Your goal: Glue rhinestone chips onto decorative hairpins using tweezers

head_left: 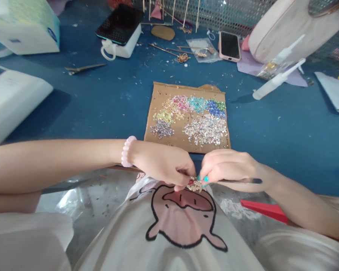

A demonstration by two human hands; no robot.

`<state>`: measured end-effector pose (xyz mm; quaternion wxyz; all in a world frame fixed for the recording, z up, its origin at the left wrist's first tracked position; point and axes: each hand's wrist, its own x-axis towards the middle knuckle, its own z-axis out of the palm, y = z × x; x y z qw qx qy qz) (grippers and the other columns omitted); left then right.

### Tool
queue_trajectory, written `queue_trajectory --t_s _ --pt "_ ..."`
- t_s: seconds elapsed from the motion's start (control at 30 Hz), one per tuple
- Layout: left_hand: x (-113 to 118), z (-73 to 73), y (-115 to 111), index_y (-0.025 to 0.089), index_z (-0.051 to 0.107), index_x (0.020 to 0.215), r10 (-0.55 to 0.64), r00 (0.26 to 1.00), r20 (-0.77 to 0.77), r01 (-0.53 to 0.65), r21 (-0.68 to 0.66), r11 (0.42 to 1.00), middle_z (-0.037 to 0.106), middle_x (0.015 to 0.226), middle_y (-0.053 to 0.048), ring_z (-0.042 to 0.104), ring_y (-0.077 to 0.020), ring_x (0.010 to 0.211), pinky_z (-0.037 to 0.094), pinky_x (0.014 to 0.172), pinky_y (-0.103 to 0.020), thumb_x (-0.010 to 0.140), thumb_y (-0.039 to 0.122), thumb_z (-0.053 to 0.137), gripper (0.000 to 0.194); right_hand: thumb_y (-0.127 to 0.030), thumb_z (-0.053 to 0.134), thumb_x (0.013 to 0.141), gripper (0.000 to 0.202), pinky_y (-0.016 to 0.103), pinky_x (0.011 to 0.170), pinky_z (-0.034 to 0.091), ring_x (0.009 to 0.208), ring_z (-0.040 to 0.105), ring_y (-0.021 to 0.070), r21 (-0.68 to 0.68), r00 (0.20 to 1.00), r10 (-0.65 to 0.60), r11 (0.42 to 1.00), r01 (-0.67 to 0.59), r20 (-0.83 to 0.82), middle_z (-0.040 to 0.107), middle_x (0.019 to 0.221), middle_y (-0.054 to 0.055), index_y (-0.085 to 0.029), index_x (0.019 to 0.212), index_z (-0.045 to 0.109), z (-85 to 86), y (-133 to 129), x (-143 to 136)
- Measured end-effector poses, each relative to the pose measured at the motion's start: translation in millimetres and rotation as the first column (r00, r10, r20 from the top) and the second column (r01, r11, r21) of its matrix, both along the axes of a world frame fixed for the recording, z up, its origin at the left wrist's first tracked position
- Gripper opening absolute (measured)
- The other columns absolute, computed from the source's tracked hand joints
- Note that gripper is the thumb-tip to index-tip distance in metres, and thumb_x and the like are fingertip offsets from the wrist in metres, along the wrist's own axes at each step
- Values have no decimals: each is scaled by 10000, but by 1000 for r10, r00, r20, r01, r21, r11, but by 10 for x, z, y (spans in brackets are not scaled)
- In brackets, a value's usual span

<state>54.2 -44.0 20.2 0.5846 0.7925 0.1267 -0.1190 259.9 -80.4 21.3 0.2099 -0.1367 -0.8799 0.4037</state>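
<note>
My left hand [166,163] is closed, its thumb and fingers pinching a small gold-coloured openwork metal ornament [196,185] in front of my chest. Opposite it, my right hand [231,167] is closed round slim metal tweezers [243,181], whose rear end points to the right. The tweezer tips are hidden by my fingers, close against the ornament. Just beyond both hands lies a piece of cardboard [175,145] on the table. Small sparkling gems are heaped on it by colour: clear ones [207,130], grey-purple ones [162,129], turquoise ones [197,104] and blue ones [215,108].
A blue table [113,109] carries a white-tipped glue bottle [277,79], scissors [85,68], a phone [229,46], hairpins [182,57] and a black phone [121,24] on a white block. A tissue box [25,28] stands back left. Below the right forearm is something red [264,210].
</note>
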Motion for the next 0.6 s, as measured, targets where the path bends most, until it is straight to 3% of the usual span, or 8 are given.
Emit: queue_trajectory --t_s 0.6 --pt "-15 88 10 146 588 631 -45 999 -24 45 16 999 606 615 30 451 -79 488 299 456 -198 809 68 433 249 -70 512 855 101 270 734 487 819 585 128 -126 1000 1 992 -4 -27 641 840 107 -118 839 600 -16 -6 29"
